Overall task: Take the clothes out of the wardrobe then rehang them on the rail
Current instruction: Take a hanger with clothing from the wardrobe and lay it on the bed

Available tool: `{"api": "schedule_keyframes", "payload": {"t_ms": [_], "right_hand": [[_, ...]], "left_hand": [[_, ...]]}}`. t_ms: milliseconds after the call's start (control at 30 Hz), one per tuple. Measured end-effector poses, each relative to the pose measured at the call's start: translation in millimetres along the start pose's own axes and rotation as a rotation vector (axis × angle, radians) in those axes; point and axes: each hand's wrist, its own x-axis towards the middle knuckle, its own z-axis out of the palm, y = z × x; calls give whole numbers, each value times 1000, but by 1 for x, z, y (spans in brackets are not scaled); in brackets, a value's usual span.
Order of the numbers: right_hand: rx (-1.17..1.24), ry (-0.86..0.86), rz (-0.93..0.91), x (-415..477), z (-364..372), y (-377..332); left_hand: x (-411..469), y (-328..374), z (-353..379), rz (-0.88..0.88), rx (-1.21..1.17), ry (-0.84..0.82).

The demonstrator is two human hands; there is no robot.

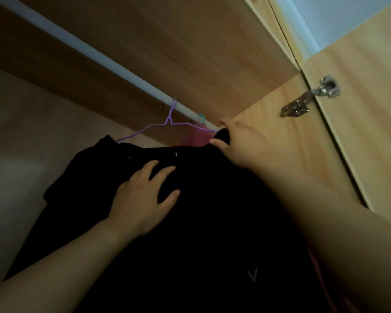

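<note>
The right hand (239,143) pinches the black garment (212,222) by the purple hanger (171,119). The left hand (142,199) presses it, fingers (165,171) spread.

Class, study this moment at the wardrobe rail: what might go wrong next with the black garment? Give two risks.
1. The right hand pinches the black garment at one end of the thin purple hanger; a tug there may tip the hanger and let the cloth slide off.
2. The pink garment hangs close behind on the rail, so it may get dragged along.
</note>
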Motion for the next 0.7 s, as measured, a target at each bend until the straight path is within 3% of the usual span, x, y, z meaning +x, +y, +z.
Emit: {"api": "schedule_keyframes", "payload": {"t_ms": [100, 367, 700], "right_hand": [[39, -48, -40, 4, 6, 1], [239, 217, 2, 9, 20, -6], [294, 290, 126, 49, -4, -5]], "left_hand": [[-3, -13, 5, 23, 28, 73], [-4, -27, 11, 37, -52, 64], [14, -15, -17, 43, -64, 63]]}}
